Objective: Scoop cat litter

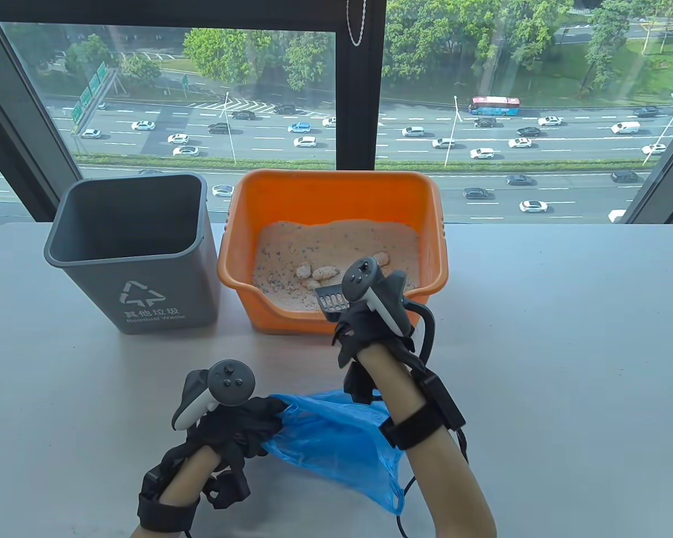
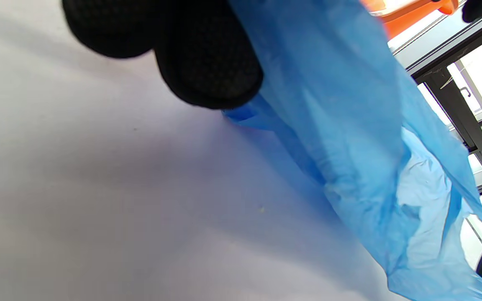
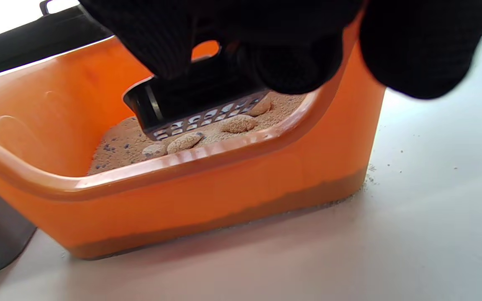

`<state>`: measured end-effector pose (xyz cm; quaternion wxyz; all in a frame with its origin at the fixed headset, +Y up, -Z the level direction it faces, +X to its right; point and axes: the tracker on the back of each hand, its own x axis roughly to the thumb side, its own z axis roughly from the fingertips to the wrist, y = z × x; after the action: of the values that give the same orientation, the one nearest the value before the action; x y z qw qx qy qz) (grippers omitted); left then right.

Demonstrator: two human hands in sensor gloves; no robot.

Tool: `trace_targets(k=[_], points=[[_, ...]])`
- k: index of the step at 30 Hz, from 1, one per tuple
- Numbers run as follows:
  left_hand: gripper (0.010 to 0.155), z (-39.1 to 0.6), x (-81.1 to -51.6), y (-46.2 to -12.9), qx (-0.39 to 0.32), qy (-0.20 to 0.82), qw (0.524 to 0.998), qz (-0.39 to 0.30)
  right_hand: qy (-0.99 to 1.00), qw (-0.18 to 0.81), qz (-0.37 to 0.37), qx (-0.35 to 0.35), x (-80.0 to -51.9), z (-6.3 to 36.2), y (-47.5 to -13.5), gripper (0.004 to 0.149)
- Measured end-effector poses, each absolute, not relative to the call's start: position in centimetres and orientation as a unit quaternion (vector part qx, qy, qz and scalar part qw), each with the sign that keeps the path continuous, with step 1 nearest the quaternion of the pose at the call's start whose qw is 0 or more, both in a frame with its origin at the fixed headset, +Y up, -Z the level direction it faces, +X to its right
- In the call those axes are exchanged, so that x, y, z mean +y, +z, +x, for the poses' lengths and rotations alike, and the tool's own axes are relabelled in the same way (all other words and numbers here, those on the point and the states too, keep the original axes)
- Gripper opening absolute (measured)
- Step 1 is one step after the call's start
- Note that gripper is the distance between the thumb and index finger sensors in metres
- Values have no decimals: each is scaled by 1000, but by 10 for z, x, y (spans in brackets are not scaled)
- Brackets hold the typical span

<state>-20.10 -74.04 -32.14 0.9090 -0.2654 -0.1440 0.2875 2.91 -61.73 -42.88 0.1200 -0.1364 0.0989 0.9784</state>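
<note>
An orange litter box (image 1: 336,185) holds sandy litter (image 1: 336,246) with several pale clumps (image 1: 325,272). My right hand (image 1: 364,330) grips a black slotted scoop (image 1: 332,300) over the box's low front lip, its blade just above the litter beside the clumps. In the right wrist view the scoop (image 3: 199,108) hangs under my fingers (image 3: 416,54), close to the clumps (image 3: 237,123) in the box (image 3: 207,196). My left hand (image 1: 241,426) pinches the edge of a blue plastic bag (image 1: 336,437) lying on the table. The bag (image 2: 349,138) fills the left wrist view under my fingertips (image 2: 207,54).
A grey waste bin (image 1: 134,252) stands open to the left of the litter box. The white table (image 1: 566,347) stretches right of the box. A few litter grains (image 3: 368,175) lie by the box's base. A window runs behind the table.
</note>
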Motion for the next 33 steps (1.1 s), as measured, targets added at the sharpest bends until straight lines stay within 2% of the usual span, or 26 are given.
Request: trace_targets(k=[4,10,18,23,28,31,33], points=[[40,-198,-738,-320,-150,283,910,-264,975,60,-198,80,-620,25,-458,57],[40,-198,-740,-320,-147,281,910,-268,954,72,-237,169,-651,27,-488,57],[40,-200,-740,-321,-143,293,905,-272,961,14,-239,135,-685,16,-518,59],[40,-201,-740,-320,-138,291,907,-270,969,15,-225,100,-685,15,-513,59],[40,-202,-742,-322,-134,294,907,-271,979,71,-192,19,-679,18,-492,59],[40,-201,-742,-322,-136,293,906,-272,979,118,-163,20,-678,18,-481,58],[40,-201,-741,-321,-135,287,910,-267,976,131,-172,-25,-675,17,-472,58]])
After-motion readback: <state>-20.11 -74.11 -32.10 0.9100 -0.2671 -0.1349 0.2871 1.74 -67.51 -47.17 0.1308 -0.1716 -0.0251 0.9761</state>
